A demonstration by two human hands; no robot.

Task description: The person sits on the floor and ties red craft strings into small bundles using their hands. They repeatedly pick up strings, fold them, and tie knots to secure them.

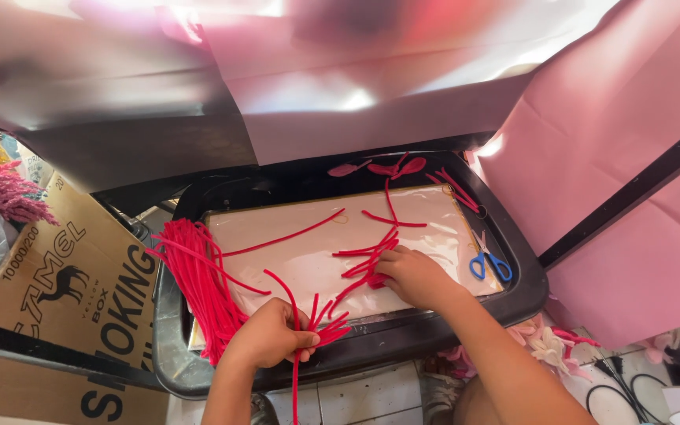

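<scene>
My left hand [271,335] pinches a small bunch of red fuzzy stems [323,323] at the near rim of a black tray [525,271]. My right hand [412,275] lies palm down on a pale pink sheet [308,260] inside the tray, its fingers closed on a few more red stems [364,264]. A thick bundle of the same red stems [198,283] lies at the tray's left side. Loose stems [391,197] and red petal shapes [399,168] are scattered toward the far edge.
Blue-handled scissors [488,260] lie at the tray's right side. Large pink sheets [631,173] hang at right and behind. A brown cardboard box [64,291] stands left, with pink and yellow fluffy material [5,189] beyond it. Pale flowers [548,346] and black cords [631,386] lie bottom right.
</scene>
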